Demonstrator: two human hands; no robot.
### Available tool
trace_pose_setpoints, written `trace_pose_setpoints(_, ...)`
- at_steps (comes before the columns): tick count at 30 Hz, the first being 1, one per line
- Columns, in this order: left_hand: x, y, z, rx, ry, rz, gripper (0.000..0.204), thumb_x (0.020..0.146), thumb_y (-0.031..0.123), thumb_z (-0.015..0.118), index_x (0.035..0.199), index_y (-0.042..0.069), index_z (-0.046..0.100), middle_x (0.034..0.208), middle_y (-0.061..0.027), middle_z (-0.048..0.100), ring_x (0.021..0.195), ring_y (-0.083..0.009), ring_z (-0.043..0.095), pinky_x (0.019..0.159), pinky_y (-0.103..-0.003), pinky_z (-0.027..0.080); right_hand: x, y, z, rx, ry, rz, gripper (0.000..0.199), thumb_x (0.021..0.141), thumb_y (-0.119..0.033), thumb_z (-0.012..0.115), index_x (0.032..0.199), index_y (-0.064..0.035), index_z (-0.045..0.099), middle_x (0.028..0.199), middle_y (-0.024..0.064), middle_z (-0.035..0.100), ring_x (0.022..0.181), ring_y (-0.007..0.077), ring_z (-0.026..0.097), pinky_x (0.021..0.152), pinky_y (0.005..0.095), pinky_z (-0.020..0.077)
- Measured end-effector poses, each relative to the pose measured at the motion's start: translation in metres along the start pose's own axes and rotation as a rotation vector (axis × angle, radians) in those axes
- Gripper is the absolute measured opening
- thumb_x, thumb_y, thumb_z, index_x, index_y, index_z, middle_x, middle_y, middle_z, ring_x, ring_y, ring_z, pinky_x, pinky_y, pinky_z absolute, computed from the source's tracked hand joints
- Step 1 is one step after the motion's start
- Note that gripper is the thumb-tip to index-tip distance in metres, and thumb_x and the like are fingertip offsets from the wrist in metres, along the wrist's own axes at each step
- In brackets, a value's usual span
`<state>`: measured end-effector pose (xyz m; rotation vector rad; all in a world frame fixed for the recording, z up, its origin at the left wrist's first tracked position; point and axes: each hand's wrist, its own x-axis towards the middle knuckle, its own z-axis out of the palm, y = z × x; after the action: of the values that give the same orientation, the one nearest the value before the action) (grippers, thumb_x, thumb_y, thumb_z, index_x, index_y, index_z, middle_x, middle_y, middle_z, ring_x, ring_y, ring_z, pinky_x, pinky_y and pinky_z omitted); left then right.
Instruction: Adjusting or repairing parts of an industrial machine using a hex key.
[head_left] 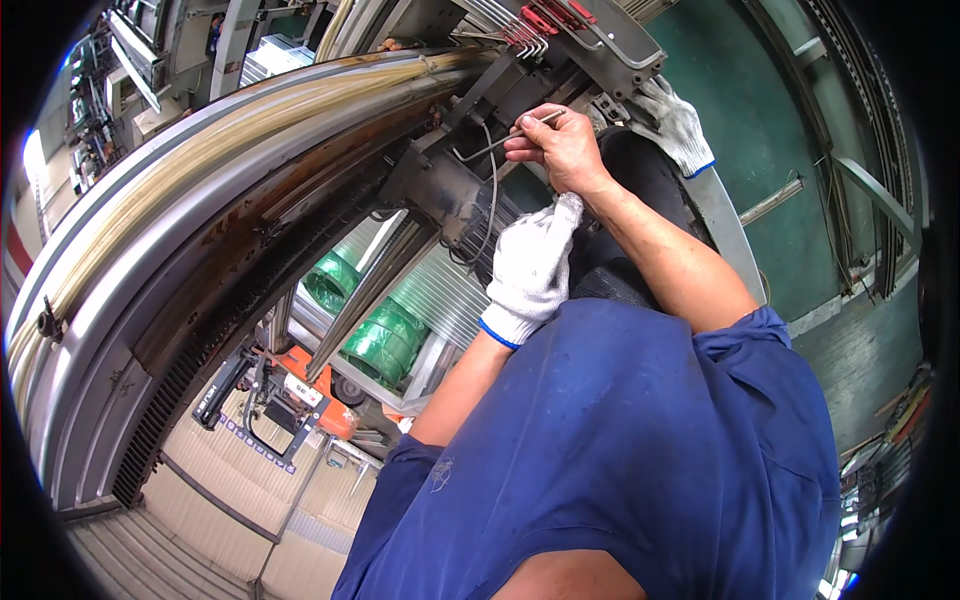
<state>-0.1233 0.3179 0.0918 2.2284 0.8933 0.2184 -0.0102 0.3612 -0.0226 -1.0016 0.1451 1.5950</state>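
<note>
Bent metal rod (500, 140), thin and grey, sits far centre, against the dark machine head (450, 190). One end is pinched in the right hand (560, 145); the rest runs left and down to a hooked end by the machine head.

Right hand: bare, fingers closed around the rod's upper end, thumb pressing on top. Forearm runs back toward the near right.

Left hand (535, 265): white knit glove with a blue cuff, raised just below the right wrist and touching it. Fingers are curled; whether they grip anything cannot be told, as the palm faces away.

A second white glove (675, 125) with a blue edge lies on the black part just right of the right hand, apart from it.

Above, a row of red clips (550, 20) and grey wires sits at the far edge. To the left a broad curved metal rim (200, 150) sweeps from the near left to the far centre, stained brown. Below it, green spools (385, 340) and an orange cart (310, 385) stand on the floor. Green floor (740, 110) to the far right. Blue work shirt (620, 450) fills the near centre.
</note>
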Motion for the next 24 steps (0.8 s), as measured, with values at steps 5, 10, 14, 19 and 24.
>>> trace_pose_setpoints(5, -0.001, 0.0, 0.0, 0.041, -0.057, -0.04, 0.056, 0.076, 0.0, 0.059, 0.131, -0.008, 0.051, 0.091, -0.0212, 0.064, 0.076, -0.0378, 0.063, 0.067, -0.046, 0.05, -0.005, 0.002, 0.007, 0.014, 0.054, -0.037, 0.009, 0.097, -0.004, 0.06, 0.095, 0.0044, 0.061, 0.086, 0.0134, 0.066, 0.073, 0.0248, 0.072, 0.064, 0.0377, 0.0647)
trace_pose_setpoints(10, 0.0, -0.001, 0.002, 0.035, -0.03, -0.024, 0.056, 0.073, -0.002, 0.06, 0.129, -0.007, 0.053, 0.085, -0.0206, 0.063, 0.072, -0.0387, 0.061, 0.065, -0.046, 0.05, -0.004, 0.007, 0.008, 0.011, 0.046, -0.05, 0.008, 0.098, -0.005, 0.06, 0.098, 0.0032, 0.061, 0.09, 0.0143, 0.068, 0.077, 0.0248, 0.072, 0.069, 0.0378, 0.0647)
trace_pose_setpoints(14, 0.0, -0.002, 0.002, 0.025, -0.008, -0.018, 0.053, 0.071, -0.005, 0.06, 0.124, -0.006, 0.056, 0.079, -0.019, 0.061, 0.068, -0.0393, 0.06, 0.063, -0.046, 0.05, -0.001, 0.004, 0.013, -0.123, -0.043, -0.179, 0.009, 0.099, -0.005, 0.06, 0.098, 0.0035, 0.062, 0.09, 0.0133, 0.068, 0.077, 0.023, 0.072, 0.068, 0.0365, 0.0645)
trace_pose_setpoints(19, -0.002, -0.001, 0.001, 0.049, -0.038, -0.057, 0.049, 0.074, -0.001, 0.061, 0.122, -0.006, 0.057, 0.086, -0.0206, 0.062, 0.073, -0.0394, 0.061, 0.066, -0.047, 0.05, -0.002, -0.001, 0.016, -0.119, -0.036, -0.15, 0.009, 0.099, -0.006, 0.06, 0.097, 0.003, 0.061, 0.09, 0.0124, 0.068, 0.076, 0.0226, 0.072, 0.067, 0.0362, 0.0644)
trace_pose_setpoints(24, -0.003, 0.002, 0.001, 0.041, -0.03, -0.08, 0.043, 0.076, 0.003, 0.061, 0.118, -0.005, 0.059, 0.089, -0.0213, 0.063, 0.076, -0.0391, 0.06, 0.068, -0.048, 0.049, -0.003, -0.004, 0.023, -0.064, -0.015, -0.14, 0.009, 0.098, -0.006, 0.061, 0.093, 0.0019, 0.06, 0.081, 0.008, 0.065, 0.072, 0.0185, 0.071, 0.062, 0.0328, 0.0631)
